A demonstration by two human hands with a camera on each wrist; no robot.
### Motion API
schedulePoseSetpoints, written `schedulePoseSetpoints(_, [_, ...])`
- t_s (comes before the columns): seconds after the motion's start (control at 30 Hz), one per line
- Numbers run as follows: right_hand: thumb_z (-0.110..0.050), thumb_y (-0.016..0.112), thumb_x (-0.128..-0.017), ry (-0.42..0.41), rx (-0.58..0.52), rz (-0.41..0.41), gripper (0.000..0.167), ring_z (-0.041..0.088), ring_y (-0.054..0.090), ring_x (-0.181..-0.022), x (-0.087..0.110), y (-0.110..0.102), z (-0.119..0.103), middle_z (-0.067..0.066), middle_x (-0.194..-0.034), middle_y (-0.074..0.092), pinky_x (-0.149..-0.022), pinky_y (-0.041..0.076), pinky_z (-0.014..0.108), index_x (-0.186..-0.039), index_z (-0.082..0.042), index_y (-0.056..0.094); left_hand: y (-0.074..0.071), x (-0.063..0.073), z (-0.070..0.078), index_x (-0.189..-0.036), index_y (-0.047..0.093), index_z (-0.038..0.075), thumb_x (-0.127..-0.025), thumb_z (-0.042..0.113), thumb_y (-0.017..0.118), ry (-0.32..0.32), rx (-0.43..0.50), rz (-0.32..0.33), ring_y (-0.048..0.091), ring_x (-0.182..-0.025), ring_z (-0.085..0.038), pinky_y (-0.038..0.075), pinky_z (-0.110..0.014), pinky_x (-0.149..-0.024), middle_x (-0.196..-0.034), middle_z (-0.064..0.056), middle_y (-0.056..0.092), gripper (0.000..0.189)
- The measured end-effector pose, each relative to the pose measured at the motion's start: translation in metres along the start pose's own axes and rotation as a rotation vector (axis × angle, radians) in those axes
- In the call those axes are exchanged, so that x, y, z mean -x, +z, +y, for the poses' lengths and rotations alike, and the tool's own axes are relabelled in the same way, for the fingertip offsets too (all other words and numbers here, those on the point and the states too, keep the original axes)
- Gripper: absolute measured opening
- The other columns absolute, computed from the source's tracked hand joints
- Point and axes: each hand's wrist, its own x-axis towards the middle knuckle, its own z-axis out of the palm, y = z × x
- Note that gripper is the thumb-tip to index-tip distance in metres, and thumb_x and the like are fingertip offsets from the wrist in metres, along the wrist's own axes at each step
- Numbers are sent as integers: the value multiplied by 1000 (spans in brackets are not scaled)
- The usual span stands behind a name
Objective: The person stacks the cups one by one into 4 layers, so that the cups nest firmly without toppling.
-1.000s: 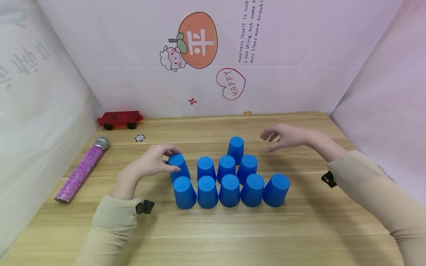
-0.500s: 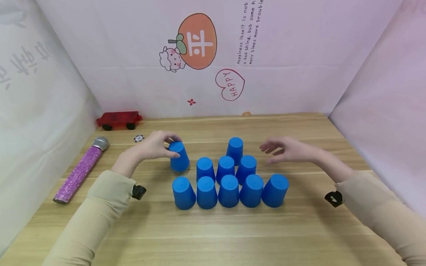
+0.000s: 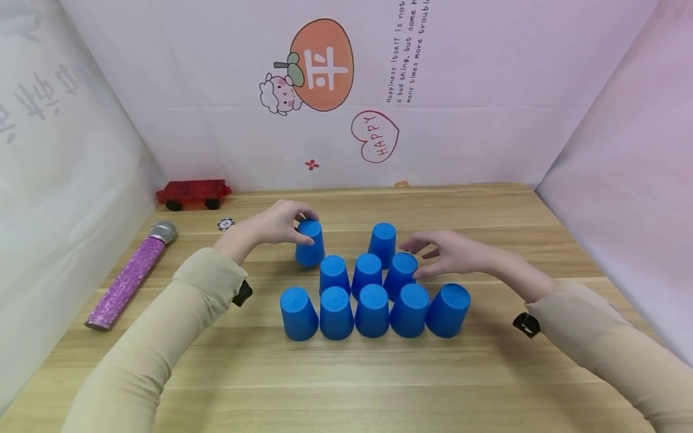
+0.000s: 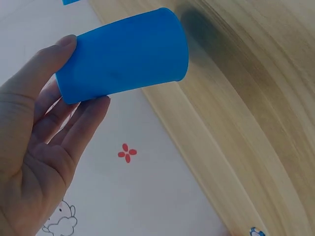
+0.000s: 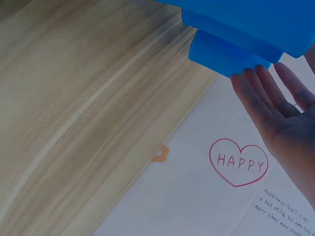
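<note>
In the head view my left hand (image 3: 281,222) holds an upside-down blue cup (image 3: 310,243) near its closed end, behind and left of the other cups. The left wrist view shows thumb and fingers on opposite sides of that cup (image 4: 123,54), its wide rim over the table. My right hand (image 3: 452,252) is at the right end of the middle row, thumb and fingers spread about the top of a blue cup (image 3: 400,279). In the right wrist view its fingers (image 5: 256,93) look extended beside overlapping cups. A single blue cup (image 3: 382,243) stands behind that row.
Several upside-down blue cups, one of them the middle cup (image 3: 373,313), form the front row on the wooden table (image 3: 346,385). At left lie a purple glitter microphone (image 3: 132,276) and a poker chip (image 3: 225,224). A red toy car (image 3: 194,193) stands by the printed backdrop (image 3: 460,144).
My left hand has carried its cup from the left end of the middle row backward, then right. The right hand has moved down and left to the row's right-end cup.
</note>
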Motion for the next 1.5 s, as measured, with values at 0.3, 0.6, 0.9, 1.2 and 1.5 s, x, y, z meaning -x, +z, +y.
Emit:
schedulePoseSetpoints(0.3, [-19,75,-80,-25,4,-50,46,32,59,-110,-13,0,-9,13,-116,64,-86,54,49,-120,-1,58,2,-23,6,-124,57,2,-81,22,74,30,-25,-38,57,-115,-32,52,-43,-93,-124,-15,60,50])
schedulePoseSetpoints(0.6, [-16,76,-79,-28,17,-57,45,30,61,-106,-14,2,-10,12,-113,65,-84,56,43,-117,0,59,14,-36,17,-125,56,2,-82,24,73,54,9,-32,57,-115,-30,51,-41,-95,-124,-14,60,51])
schedulePoseSetpoints(0.9, [-15,75,-80,-23,18,-50,44,29,60,-107,-13,3,-10,12,-113,63,-85,55,46,-118,0,59,26,-48,32,-126,55,3,-83,25,73,73,-6,-50,56,-117,-28,50,-39,-96,-125,-13,60,51])
schedulePoseSetpoints(1.2, [-14,75,-80,-39,16,-47,43,29,60,-106,-13,6,-9,12,-112,63,-84,55,47,-117,-1,59,36,-55,35,-125,56,4,-83,25,73,86,-9,-66,57,-116,-27,51,-38,-96,-124,-12,60,50])
schedulePoseSetpoints(1.5, [-13,74,-80,-58,29,-53,41,27,61,-104,-14,5,-9,11,-110,64,-83,56,44,-115,-1,59,40,-56,34,-125,55,2,-84,23,72,107,-5,-56,57,-116,-28,51,-38,-95,-125,-14,59,50])
